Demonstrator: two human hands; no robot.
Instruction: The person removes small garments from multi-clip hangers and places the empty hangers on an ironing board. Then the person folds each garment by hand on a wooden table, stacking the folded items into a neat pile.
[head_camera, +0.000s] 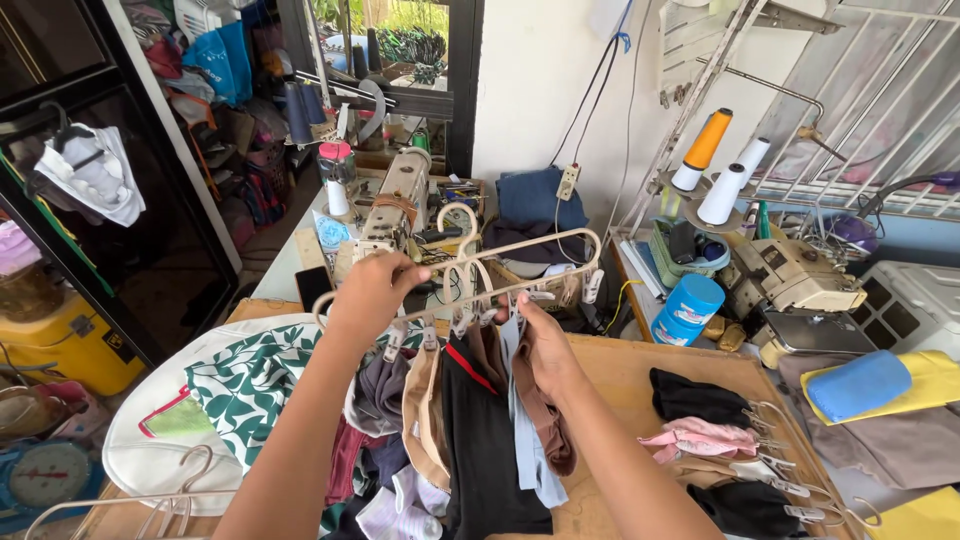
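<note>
I have my left hand (372, 288) closed on the beige clip hanger (520, 262), raised above the wooden table (620, 370). My right hand (545, 345) pinches 1 brown garment (545, 425) just below its clips. I judge clipping is underway; next needs steady aim at a clip.

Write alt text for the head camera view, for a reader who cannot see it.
A person's left hand holds up a beige clip hanger hung with small garments, while the right hand touches one near its clips. Below lies a wooden table strewn with more clothes; sewing machines and thread cones stand behind.
</note>
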